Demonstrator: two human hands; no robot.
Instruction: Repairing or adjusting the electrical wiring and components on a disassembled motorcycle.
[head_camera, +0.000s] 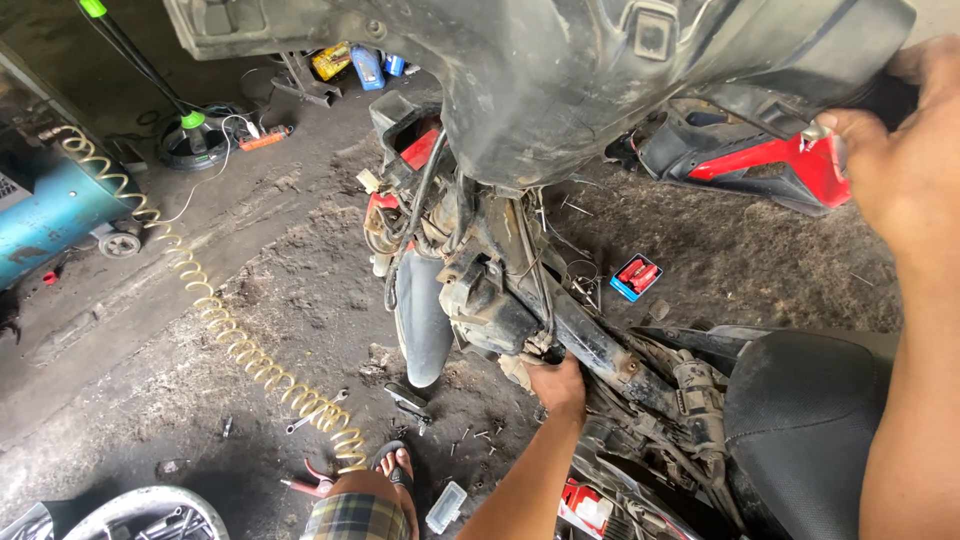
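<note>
A stripped motorbike frame (600, 345) fills the middle of the view, wiring and black housings bare, its black seat (800, 420) at lower right. Above it hangs a big, dusty black body panel (560, 80) — the person's right hand (900, 150) is clamped around its right edge, beside a red fairing piece (780, 160). On the dirt floor a blue compressor tank (50, 210) lies at left, a yellow coiled air hose (230, 340) trailing from it. The left hand (558, 385) reaches under the frame tube, fingers curled against the parts there — whether it grips anything cannot be told. A small blue box (636, 277) of red pieces lies just past the frame.
</note>
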